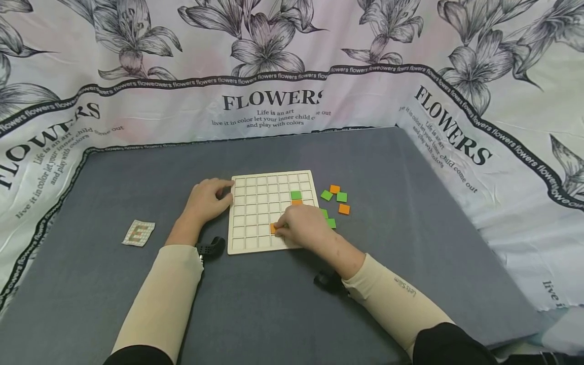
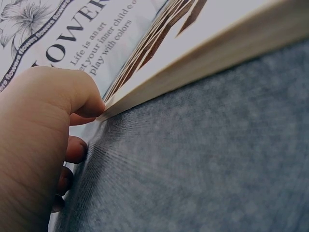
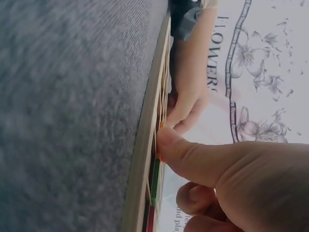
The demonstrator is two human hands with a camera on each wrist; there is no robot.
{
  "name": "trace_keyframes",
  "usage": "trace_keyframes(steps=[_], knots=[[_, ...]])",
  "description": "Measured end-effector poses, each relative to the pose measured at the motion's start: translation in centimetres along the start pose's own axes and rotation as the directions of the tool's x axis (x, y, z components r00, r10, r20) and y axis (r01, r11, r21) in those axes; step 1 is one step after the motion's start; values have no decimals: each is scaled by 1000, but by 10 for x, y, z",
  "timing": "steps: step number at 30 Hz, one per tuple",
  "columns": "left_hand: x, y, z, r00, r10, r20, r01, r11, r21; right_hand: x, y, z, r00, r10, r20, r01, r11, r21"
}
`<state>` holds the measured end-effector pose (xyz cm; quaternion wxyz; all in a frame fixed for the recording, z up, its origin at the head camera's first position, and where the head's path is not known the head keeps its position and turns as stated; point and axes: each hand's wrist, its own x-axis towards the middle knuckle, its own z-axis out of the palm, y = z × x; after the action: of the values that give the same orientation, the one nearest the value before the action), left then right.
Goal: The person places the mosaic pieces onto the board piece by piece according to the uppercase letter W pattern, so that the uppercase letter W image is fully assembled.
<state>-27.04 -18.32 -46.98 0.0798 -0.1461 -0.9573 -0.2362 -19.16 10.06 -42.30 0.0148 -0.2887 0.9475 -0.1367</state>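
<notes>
In the head view a pale gridded board (image 1: 255, 213) lies on the grey cloth. My left hand (image 1: 207, 202) touches its upper left edge with thumb and index finger; the left wrist view shows those fingertips at the corner of the board (image 2: 193, 72). With thumb and fingertips, my right hand (image 1: 307, 228) pinches an orange tile (image 1: 272, 228) at a lower cell. The right wrist view shows its thumb (image 3: 174, 147) low over the board, close to a green tile (image 3: 155, 181). Another green tile (image 1: 296, 194) and an orange tile (image 1: 297, 202) sit in cells above the right hand.
Loose tiles lie right of the board, among them an orange tile (image 1: 344, 209) and a green tile (image 1: 341, 196); the right hand partly covers others. A small patterned card (image 1: 139, 233) lies to the left. A flower-printed sheet (image 1: 274, 109) borders the grey surface.
</notes>
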Motion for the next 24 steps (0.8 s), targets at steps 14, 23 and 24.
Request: trace_keyframes(steps=[14, 23, 24], knots=[[-2, 3, -1, 1000, -16, 7, 16, 1000, -10, -4, 75, -54, 941, 339, 25, -339, 941, 12], [0, 0, 1, 1000, -8, -6, 8, 1000, -11, -1, 104, -43, 901, 429, 62, -431, 902, 24], [0, 0, 0, 1000, -7, -6, 7, 1000, -11, -1, 105, -42, 899, 433, 59, -435, 900, 35]])
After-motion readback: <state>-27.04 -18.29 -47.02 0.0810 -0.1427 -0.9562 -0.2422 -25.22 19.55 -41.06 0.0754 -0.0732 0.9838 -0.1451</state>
